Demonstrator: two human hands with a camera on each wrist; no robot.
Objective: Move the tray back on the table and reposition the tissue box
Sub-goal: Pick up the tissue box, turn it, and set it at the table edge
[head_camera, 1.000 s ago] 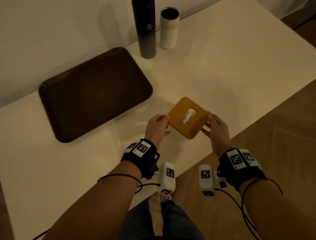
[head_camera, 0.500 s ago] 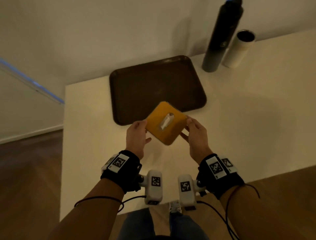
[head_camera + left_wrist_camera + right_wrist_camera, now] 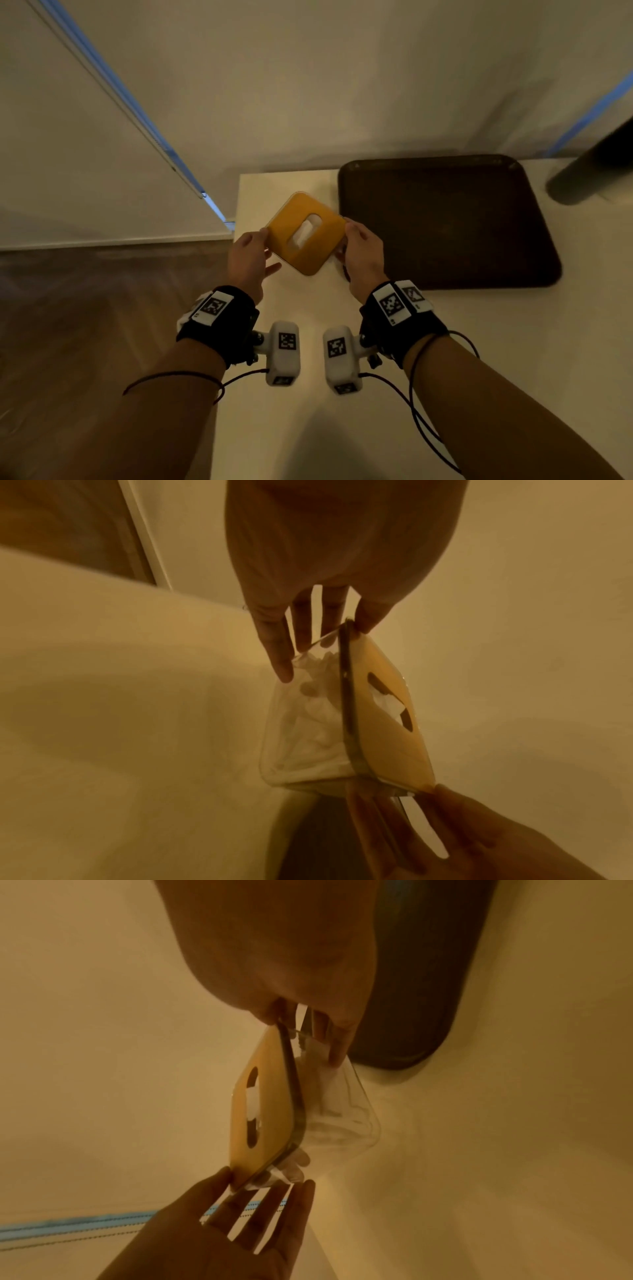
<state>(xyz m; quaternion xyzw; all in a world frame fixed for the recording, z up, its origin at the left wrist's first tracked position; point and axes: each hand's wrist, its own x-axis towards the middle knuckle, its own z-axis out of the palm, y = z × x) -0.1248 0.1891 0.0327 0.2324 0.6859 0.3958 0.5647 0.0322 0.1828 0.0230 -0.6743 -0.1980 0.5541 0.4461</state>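
Fingers (image 3: pixel 276 647) of left hand (image 3: pixel 248 260) laid along clear wall, thumb at lid corner; opposite corner pinched likewise by right hand (image 3: pixel 361 253). Square clear-plastic tissue box with orange slotted lid (image 3: pixel 291 219) held between hands over left end of white counter (image 3: pixel 496 325), just beside dark brown rectangular tray (image 3: pixel 445 222).

Left hand (image 3: pixel 248 260) and right hand (image 3: pixel 363 251) pinch opposite tissue box (image 3: pixel 318 251) corners.

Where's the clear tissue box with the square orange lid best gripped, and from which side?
Take the clear tissue box with the square orange lid at two opposite corners, from left and right: thumbs on the lid's rim, fingers down the clear walls, as the left hand and right hand do. It looks too wide for one hand.
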